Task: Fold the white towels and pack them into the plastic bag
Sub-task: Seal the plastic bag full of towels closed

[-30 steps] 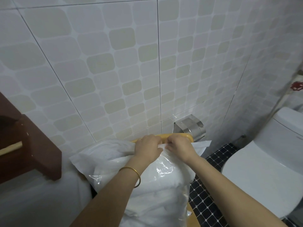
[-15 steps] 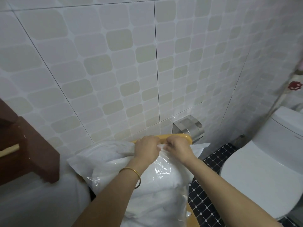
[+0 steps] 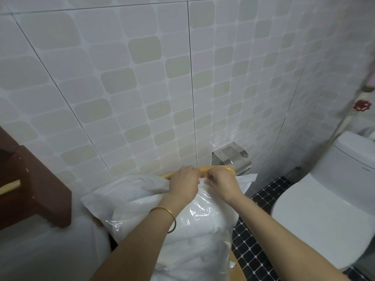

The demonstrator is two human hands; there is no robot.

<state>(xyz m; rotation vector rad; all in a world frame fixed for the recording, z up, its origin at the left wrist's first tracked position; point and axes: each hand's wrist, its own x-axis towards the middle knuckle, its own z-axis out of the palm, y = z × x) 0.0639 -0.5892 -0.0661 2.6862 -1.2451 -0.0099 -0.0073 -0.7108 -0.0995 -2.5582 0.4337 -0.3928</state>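
Now — white towels inside plastic bag

Tiled wall just behind plastic bag

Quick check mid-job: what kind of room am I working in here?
A bathroom, most likely: a white toilet on the right, a steel toilet-paper holder on the tiled wall, and dark mosaic floor tiles.
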